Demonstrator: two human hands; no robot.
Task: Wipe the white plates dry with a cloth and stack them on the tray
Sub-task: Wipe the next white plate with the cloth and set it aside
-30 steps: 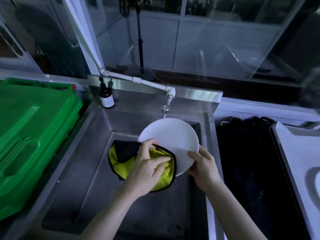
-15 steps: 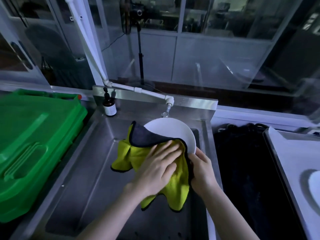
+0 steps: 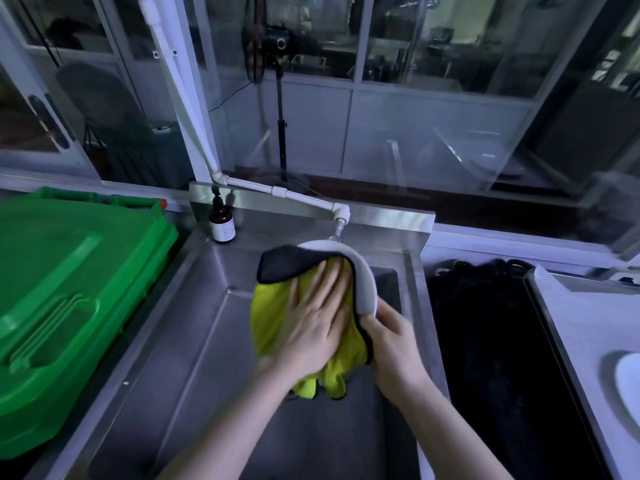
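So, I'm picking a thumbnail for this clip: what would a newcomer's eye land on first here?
The bright yellow cloth at centre, over the steel sink, draws the eye first: the left hand presses it flat on a white plate whose near edge the right hand grips. Next comes the big green bin filling the left side.
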